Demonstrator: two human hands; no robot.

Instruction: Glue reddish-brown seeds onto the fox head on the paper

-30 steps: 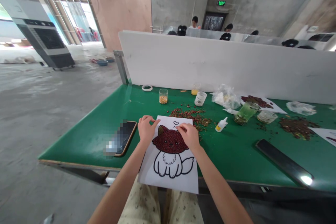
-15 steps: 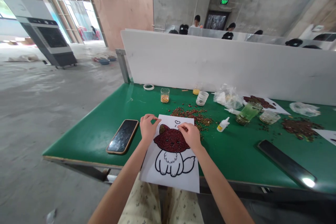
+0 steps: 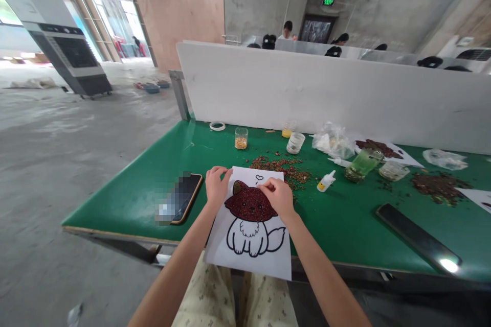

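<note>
A white sheet of paper (image 3: pixel 218 258) with a black outline drawing of a fox lies at the table's front edge, its lower end overhanging. Dark red beads or seeds cover the fox's head (image 3: pixel 249 203); one ear is partly greenish-brown, while the body and tail are bare white. My left hand (image 3: pixel 217 186) is closed at the sheet's upper left edge, thumb and fingers together on it. Over the fox's other ear, my right hand (image 3: pixel 279 196) is closed in a pinch and hides that ear. Whatever sits between its fingertips is too small to make out.
Loose red and green seeds (image 3: pixel 297 172) are scattered behind the paper. A glue bottle (image 3: pixel 326 182) lies to the right, a phone (image 3: pixel 187 191) to the left. Glass jars (image 3: pixel 241 139), a tape roll (image 3: pixel 217 126) and a black slab (image 3: pixel 416 235) lie around. A white partition (image 3: pixel 307 89) stands behind.
My left hand has shifted slightly and its thumb has drawn in toward the fingers. My right hand stays at the ear, its fingertips slightly further left.
</note>
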